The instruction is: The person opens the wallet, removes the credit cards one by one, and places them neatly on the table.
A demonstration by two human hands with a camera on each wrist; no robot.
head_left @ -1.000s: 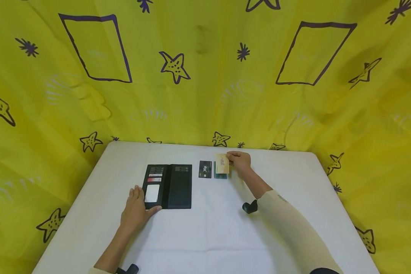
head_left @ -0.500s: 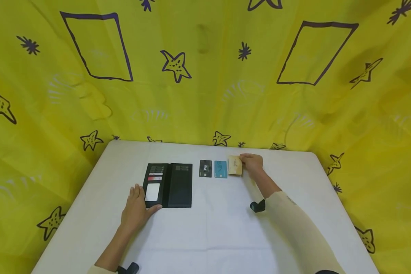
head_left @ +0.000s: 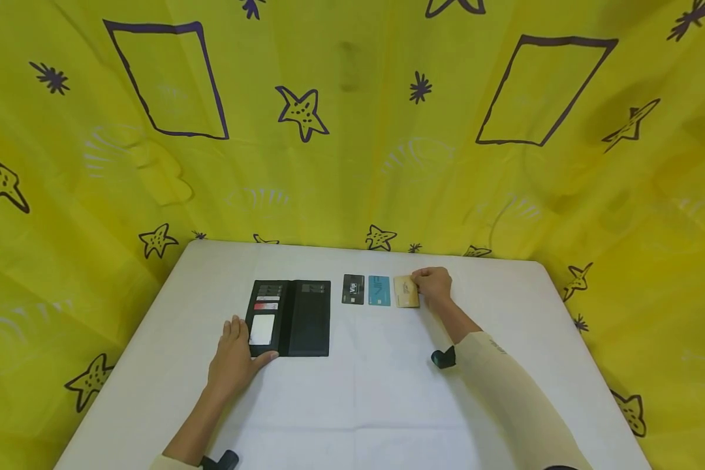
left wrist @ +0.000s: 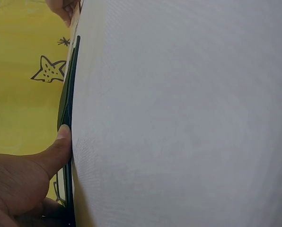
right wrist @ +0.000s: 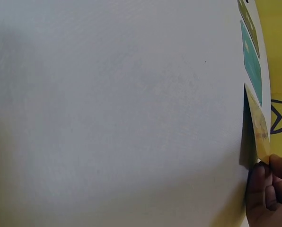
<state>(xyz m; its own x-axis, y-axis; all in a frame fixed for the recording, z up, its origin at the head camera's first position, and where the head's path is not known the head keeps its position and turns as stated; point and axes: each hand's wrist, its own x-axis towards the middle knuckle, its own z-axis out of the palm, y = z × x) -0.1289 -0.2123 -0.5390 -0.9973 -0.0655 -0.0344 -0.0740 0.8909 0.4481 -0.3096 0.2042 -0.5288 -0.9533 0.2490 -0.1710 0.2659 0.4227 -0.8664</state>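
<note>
Fingers of the right hand point(head_left: 433, 282) pinch the gold card point(head_left: 407, 292), in the head view shifted off the teal card point(head_left: 379, 291) to its right, making a row of three; the straight-fingered left hand point(head_left: 230, 362) touches the unfolded wallet point(head_left: 311, 326). Left wrist: its thumb meets the wallet's edge. Right wrist: the gold card tilts, partly raised, hardly evident from the head.
</note>
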